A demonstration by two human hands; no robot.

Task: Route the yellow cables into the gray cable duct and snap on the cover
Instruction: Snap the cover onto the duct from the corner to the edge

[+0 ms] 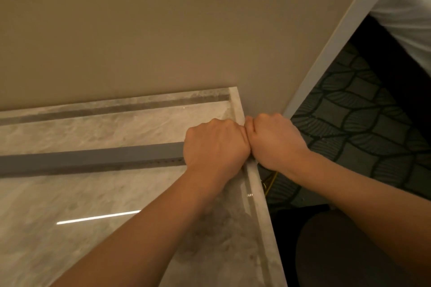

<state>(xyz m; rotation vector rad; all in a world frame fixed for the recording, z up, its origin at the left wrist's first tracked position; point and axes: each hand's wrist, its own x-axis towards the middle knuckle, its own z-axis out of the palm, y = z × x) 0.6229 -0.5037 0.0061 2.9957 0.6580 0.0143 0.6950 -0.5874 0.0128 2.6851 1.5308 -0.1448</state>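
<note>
Fists touch: left hand grips the gray duct end; right hand is curled, contents hidden. Yellow cables beneath my fingers risk pinching.

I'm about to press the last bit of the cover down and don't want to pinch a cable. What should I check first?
1. The gray cable duct lies flat on the marble table: ok.
2. The cover looks closed along the visible stretch: ok.
3. Duct's right end seated: hidden under the left hand, which is curled over it: cannot tell.
4. The yellow cables all inside: a strand shows beyond the table edge: cannot tell.
5. The right hand has a secure grip: fingers curled, what it holds hidden: cannot tell.
</note>
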